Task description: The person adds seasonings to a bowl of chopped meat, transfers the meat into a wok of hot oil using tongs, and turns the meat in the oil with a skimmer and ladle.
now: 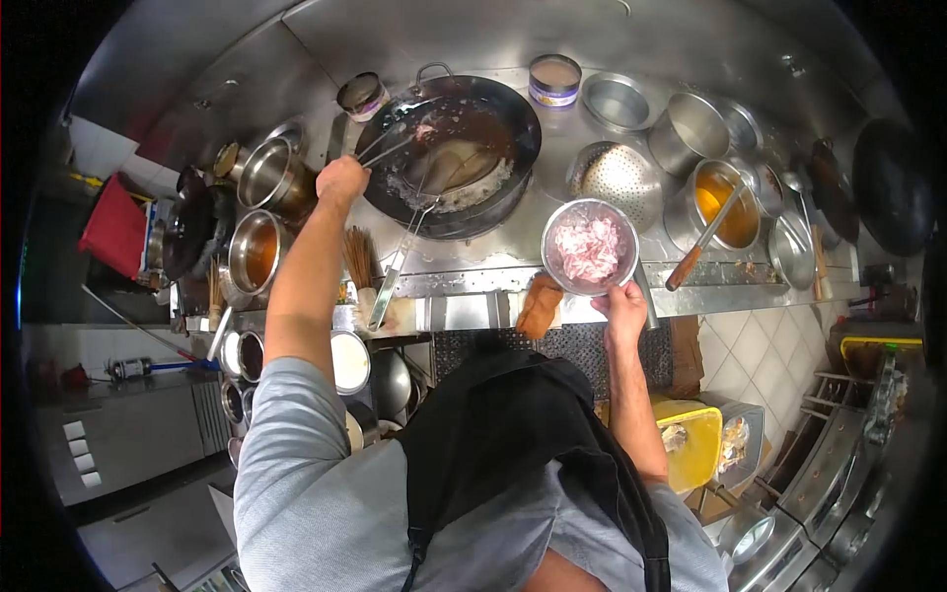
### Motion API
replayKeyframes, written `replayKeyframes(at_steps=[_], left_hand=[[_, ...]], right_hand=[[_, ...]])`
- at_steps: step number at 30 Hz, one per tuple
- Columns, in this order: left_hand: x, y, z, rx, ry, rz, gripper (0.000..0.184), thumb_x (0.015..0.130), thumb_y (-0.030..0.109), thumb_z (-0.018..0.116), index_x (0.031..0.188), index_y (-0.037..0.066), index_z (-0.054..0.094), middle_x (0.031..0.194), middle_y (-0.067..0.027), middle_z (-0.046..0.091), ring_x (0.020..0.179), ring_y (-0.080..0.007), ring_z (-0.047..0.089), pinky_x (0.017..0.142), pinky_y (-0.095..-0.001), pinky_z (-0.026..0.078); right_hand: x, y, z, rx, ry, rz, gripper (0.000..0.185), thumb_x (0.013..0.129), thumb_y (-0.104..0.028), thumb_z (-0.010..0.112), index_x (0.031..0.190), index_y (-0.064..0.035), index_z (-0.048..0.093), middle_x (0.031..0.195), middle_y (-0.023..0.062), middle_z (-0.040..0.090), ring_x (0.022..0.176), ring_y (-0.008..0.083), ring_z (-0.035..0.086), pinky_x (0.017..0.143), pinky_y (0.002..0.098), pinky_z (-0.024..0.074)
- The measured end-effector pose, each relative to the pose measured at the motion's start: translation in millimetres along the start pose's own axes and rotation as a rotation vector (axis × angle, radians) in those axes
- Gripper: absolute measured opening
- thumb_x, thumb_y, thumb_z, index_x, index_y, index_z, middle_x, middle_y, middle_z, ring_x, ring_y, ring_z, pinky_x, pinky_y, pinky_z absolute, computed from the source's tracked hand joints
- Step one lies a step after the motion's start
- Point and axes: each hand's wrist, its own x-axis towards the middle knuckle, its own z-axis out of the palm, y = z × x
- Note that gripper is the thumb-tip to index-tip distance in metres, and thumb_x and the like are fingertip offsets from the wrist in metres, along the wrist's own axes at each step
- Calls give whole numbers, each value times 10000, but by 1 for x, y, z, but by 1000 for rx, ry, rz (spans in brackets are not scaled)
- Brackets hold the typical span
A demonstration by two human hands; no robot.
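My left hand is closed around a pair of metal tongs, their tips reaching over the left side of a black wok. A small pinkish piece shows near the tips; whether they grip it I cannot tell. Oil and foam lie in the wok. A metal-handled utensil leans on its front rim, its far end in the oil. At the right, my right hand grips the near rim of a steel bowl that holds pale pink, raw-looking meat strips.
Behind my bowl sits a perforated strainer. Pots of amber liquid stand at right and left. A wooden-handled ladle juts from the right pot. Cans flank the wok. A brown cloth hangs over the counter edge.
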Motion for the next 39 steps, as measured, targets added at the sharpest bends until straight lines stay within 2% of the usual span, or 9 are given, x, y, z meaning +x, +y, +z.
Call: replayKeyframes(at_steps=[3,6,8,10,19,24,28,31,39], left_hand=[[-22,9,0,-119,88,-80,451,907,440,618,1265,167,633,1187,-156,677,1114,-330,639,926,-443,517],[-72,23,-28,-201,236,-63,481,900,444,627,1300,178,617,1168,-165,678,1113,-330,637,909,-449,516],[-109,29,-43,-193,401,126,474,891,412,652,1303,179,620,1141,-145,685,1023,-342,661,876,-449,519],[-163,52,-77,-185,401,297,440,876,359,686,1269,168,640,1096,-119,696,957,-324,675,832,-433,532],[-297,157,-96,-57,222,806,447,813,285,744,1224,136,653,1059,-101,694,933,-297,683,781,-407,560],[-311,190,-95,40,163,816,425,808,283,742,1198,129,668,985,-92,693,902,-287,684,766,-401,560],[-316,195,-109,85,176,834,393,802,279,744,1159,123,689,991,-89,706,911,-281,686,767,-393,559],[-321,191,-121,92,204,846,379,792,272,749,1138,123,701,998,-91,713,917,-279,687,770,-390,558],[-323,164,-165,53,256,757,373,788,245,756,1137,125,708,951,-87,706,882,-299,681,751,-408,550]], right_hand=[[-4,-12,-2,20,33,-6,187,914,-62,595,737,-50,536,705,42,606,571,117,603,538,274,562],[1,-17,-10,28,-12,1,159,911,-59,594,759,-33,556,713,50,614,587,125,613,557,274,566],[7,-18,-19,-5,-41,-5,141,908,-61,596,775,-22,570,722,63,627,592,135,623,562,272,564],[5,-29,-19,21,-70,10,144,908,-59,595,771,-26,569,713,65,628,584,140,625,558,276,562],[27,-21,-35,-174,-181,-100,191,874,-82,591,697,-36,536,629,55,607,548,131,611,512,289,512],[28,-12,-47,-316,-162,-231,202,855,-122,617,686,-26,561,578,47,600,527,122,601,499,305,477],[24,-21,-53,-303,-209,-188,194,890,-87,579,712,-45,517,664,34,577,572,115,597,543,285,550],[24,-20,-53,-202,-188,-138,181,856,-114,614,713,-12,570,619,55,615,565,134,640,507,301,506],[30,-16,-34,-179,-180,-89,201,867,-108,602,703,-4,551,638,74,619,565,145,652,508,291,541]])
